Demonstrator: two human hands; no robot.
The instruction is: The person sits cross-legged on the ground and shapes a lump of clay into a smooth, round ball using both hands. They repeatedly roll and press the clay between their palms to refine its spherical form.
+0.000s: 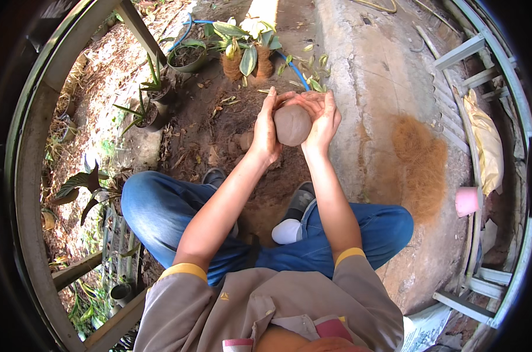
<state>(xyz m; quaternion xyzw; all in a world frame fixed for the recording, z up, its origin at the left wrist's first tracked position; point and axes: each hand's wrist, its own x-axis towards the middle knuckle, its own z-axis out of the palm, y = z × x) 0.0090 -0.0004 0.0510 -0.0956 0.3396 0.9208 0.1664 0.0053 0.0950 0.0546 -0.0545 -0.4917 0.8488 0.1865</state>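
A smooth, rounded ball of grey-brown clay (292, 125) is cupped between my two hands, above the ground beyond my feet. My left hand (267, 127) bears on its left side, thumb pointing away from me. On the other side my right hand (325, 121) supports it, with the fingers curled behind the ball. The undersides of the ball and the lower fingers are hidden. Just left of my left hand, a brown lump (246, 141) lies on the dark soil. Two plants in fibre-wrapped root balls (264, 63) stand farther off.
Loose brown fibre (420, 163) lies on the concrete at right, near a pink pot (466, 201) and a yellowish sack (483, 143). Potted plants (153, 116) stand at left. A blue hose (297, 72) runs behind my hands. Metal and wooden frames edge both sides.
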